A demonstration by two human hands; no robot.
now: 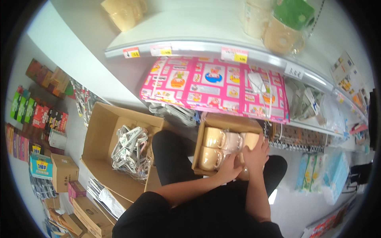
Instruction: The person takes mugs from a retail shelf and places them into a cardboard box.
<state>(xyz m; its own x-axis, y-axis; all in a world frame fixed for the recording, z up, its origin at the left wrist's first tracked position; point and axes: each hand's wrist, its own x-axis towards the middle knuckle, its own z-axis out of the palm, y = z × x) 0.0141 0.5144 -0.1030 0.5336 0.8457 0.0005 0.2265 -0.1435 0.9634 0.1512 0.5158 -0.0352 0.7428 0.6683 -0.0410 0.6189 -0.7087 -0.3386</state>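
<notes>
A small cardboard box (233,121) stands open between my knees. It holds rows of plastic-wrapped mugs, among them a yellow-beige mug (212,136), another yellow-beige mug (209,159) below it and a pale pinkish mug (233,141). My right hand (256,154) is over the right side of the box, with fingers and thumb around a cream mug (251,139). My left hand (230,169) reaches in beside it, fingertips among the mugs close to my right hand. What those fingertips touch is partly hidden. Another wrapped mug (242,175) shows beneath my hands.
A larger open carton (98,142) with tangled white hangers (129,145) stands left of my knee. Ahead, a shelf edge (196,49) with price tags overhangs a stack of pink printed packs (214,86). Wrapped mugs (284,32) stand on the shelf. Blue packages (336,175) lie right.
</notes>
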